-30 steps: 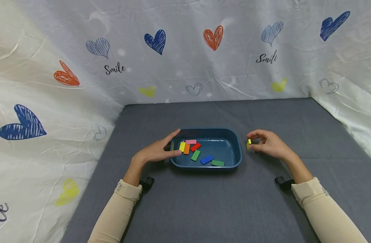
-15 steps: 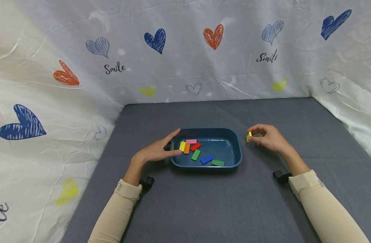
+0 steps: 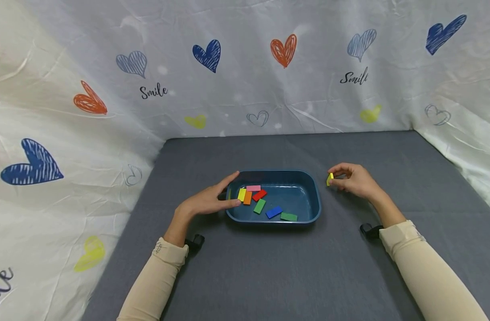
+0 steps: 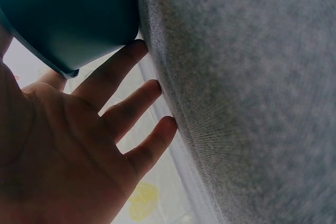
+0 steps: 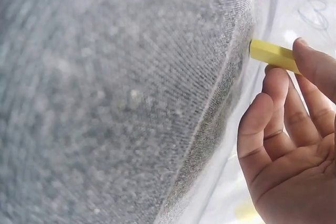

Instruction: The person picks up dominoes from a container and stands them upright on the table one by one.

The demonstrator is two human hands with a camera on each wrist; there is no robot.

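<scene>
A dark blue tray (image 3: 286,196) lies on the table with several coloured blocks in it: yellow, orange, pink, red, green and blue. My left hand (image 3: 202,200) rests at the tray's left end, its thumb reaching over the rim and its index finger at the far left corner. In the left wrist view, the other fingers (image 4: 131,106) are spread and fairly straight beside the tray's outer wall. To the right of the tray, my right hand (image 3: 355,180) pinches a small yellow block (image 5: 272,54) between thumb and fingers. The block stands upright, its lower end at or just above the cloth.
Grey cloth (image 3: 277,272) covers the table. White sheets (image 3: 236,93) printed with hearts hang behind and at both sides. Inside the tray, a blue block (image 3: 273,212) and a green block (image 3: 289,217) lie near the front wall.
Over the last second, my right hand has moved slightly away from me along the table with the yellow block. The left hand and tray stay in place.
</scene>
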